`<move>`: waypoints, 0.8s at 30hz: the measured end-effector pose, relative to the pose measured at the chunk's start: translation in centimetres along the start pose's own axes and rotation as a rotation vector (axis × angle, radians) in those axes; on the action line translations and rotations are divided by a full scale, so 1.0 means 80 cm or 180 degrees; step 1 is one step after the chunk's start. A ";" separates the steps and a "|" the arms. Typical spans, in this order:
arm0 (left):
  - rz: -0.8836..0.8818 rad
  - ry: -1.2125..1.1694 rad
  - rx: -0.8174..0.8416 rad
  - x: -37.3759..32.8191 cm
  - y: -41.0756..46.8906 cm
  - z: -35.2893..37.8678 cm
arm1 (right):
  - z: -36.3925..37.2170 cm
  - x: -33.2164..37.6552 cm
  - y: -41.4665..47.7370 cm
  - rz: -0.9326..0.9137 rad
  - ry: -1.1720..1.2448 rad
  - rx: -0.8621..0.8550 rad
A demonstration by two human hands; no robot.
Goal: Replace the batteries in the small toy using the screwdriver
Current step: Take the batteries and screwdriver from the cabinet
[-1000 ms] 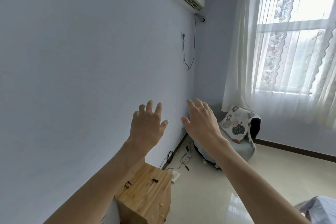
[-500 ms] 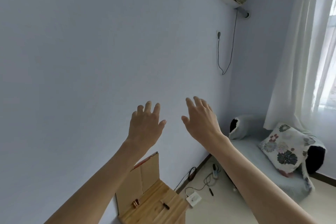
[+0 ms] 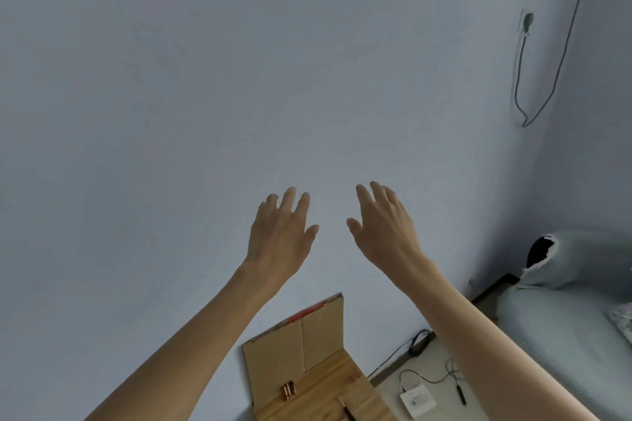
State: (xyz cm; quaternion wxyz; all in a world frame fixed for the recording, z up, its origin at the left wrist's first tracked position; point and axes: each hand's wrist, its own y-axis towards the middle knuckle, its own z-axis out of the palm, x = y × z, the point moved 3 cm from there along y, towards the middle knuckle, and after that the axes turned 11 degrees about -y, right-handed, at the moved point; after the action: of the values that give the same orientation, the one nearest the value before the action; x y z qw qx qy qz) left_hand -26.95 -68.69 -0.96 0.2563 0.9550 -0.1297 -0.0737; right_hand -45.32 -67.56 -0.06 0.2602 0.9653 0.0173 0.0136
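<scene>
My left hand (image 3: 278, 236) and my right hand (image 3: 384, 229) are raised side by side in front of the pale wall, fingers spread and relaxed, holding nothing. Far below them stands a small wooden table (image 3: 321, 396) at the frame's bottom edge. Two copper-coloured batteries (image 3: 288, 390) lie together on it near the wall. A thin dark tool, probably the screwdriver (image 3: 349, 413), lies on the table's right side, cut off by the frame edge. The toy is not in view.
A sheet of brown cardboard (image 3: 294, 345) leans against the wall behind the table. A white charger box (image 3: 418, 403) with cables lies on the floor to the right. A grey-green cushion seat (image 3: 564, 325) fills the right corner. A cord (image 3: 543, 85) hangs on the wall.
The view has swung left: the window, curtain and air conditioner have left the frame. Both hands keep the same raised, spread pose. The cardboard and table have shifted right and closer.
</scene>
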 end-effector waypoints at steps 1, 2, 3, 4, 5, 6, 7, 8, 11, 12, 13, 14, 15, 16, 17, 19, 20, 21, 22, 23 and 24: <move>-0.0019 -0.0007 -0.0035 0.006 0.011 0.012 | 0.015 -0.002 0.016 -0.0009 0.0015 -0.0022; -0.0050 -0.0001 -0.0065 0.012 0.023 0.024 | 0.030 -0.003 0.033 -0.0027 0.0023 -0.0042; -0.0087 -0.0021 -0.0076 0.021 0.034 0.037 | 0.046 -0.003 0.051 -0.0041 0.0060 -0.0043; -0.0132 -0.0051 -0.0053 0.030 0.044 0.049 | 0.063 -0.002 0.066 -0.0052 0.0102 -0.0014; -0.0172 -0.0076 -0.0038 0.039 0.052 0.061 | 0.080 0.001 0.079 -0.0067 0.0138 0.0016; -0.0184 -0.0098 -0.0084 0.049 0.059 0.075 | 0.099 0.003 0.091 -0.0063 0.0179 0.0005; -0.0158 -0.0100 -0.0153 0.059 0.068 0.088 | 0.117 0.004 0.102 -0.0037 0.0220 -0.0043; -0.0124 -0.0113 -0.0199 0.068 0.077 0.103 | 0.136 0.005 0.112 0.0006 0.0273 -0.0094; -0.0116 -0.0144 -0.0129 0.092 0.089 0.157 | 0.197 0.006 0.131 0.0105 0.0361 -0.0119; -0.0147 -0.0152 -0.0062 0.098 0.088 0.177 | 0.218 0.007 0.133 0.0115 0.0370 -0.0053; -0.0179 -0.0163 0.0011 0.103 0.084 0.197 | 0.239 0.007 0.134 0.0113 0.0390 0.0032; -0.0206 -0.0174 0.0096 0.108 0.080 0.219 | 0.260 0.007 0.134 0.0106 0.0419 0.0119; -0.0233 -0.0183 0.0187 0.113 0.074 0.240 | 0.282 0.005 0.134 0.0095 0.0447 0.0207; -0.0265 -0.0191 0.0285 0.117 0.068 0.262 | 0.305 0.004 0.132 0.0085 0.0472 0.0302; -0.0307 -0.0198 0.0388 0.122 0.061 0.285 | 0.329 0.002 0.130 0.0082 0.0494 0.0403; -0.0432 -0.0220 0.0605 0.130 0.044 0.331 | 0.378 -0.001 0.122 0.0069 0.0527 0.0629; -0.0506 -0.0228 0.0690 0.134 0.034 0.355 | 0.404 -0.003 0.116 0.0048 0.0537 0.0741; -0.0572 -0.0228 0.0767 0.138 0.024 0.379 | 0.431 -0.005 0.109 0.0025 0.0542 0.0855; -0.0638 -0.0239 0.0856 0.141 0.013 0.403 | 0.458 -0.007 0.100 0.0011 0.0547 0.0986; -0.0715 -0.0267 0.0951 0.143 0.000 0.427 | 0.485 -0.009 0.089 -0.0007 0.0552 0.1136; -0.0802 -0.0302 0.1044 0.145 -0.013 0.451 | 0.512 -0.012 0.078 -0.0030 0.0559 0.1280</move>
State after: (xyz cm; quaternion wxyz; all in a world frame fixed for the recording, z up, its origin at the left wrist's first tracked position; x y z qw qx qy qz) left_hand -23.10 -88.10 -33.27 0.0798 0.9881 -0.0314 -0.1279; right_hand -44.68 -93.52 -32.33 0.0600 0.9928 0.0467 0.0927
